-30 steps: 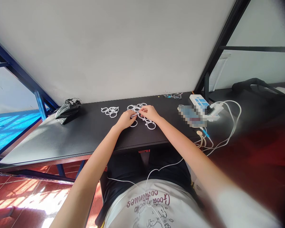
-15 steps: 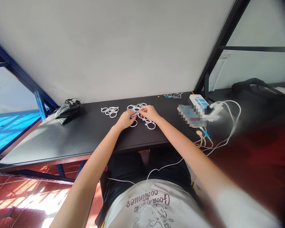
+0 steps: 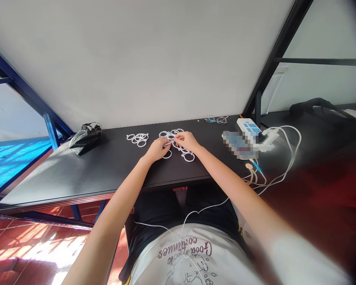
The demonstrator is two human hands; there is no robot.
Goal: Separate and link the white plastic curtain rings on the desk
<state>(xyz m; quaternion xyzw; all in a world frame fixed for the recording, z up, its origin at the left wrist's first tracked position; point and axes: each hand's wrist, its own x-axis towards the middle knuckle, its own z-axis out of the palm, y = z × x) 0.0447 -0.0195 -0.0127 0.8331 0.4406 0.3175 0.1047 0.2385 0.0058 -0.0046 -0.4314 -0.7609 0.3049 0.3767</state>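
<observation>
At far left, a crumpled black plastic bag (image 3: 85, 138) stands on the dark table (image 3: 115, 170). Next, a small cluster of white rings (image 3: 140, 138) lies loosely overlapped, touched by neither hand. At centre, the left hand (image 3: 159, 148) curls palm-down, its fingertips pinching a small white piece; one ring shows just below it. A larger group of white rings (image 3: 182, 150) spreads between and around the hands. The right hand (image 3: 185, 139) meets it with thumb and forefinger drawn together; whether they grip a ring cannot be told. Judged by layout, handling is partway: the left cluster seems set aside, the central group unfinished, though neither is certain. Farther right lie eyeglasses (image 3: 221, 120), a blurred-out phone (image 3: 240, 145) and a power strip (image 3: 249, 127).
</observation>
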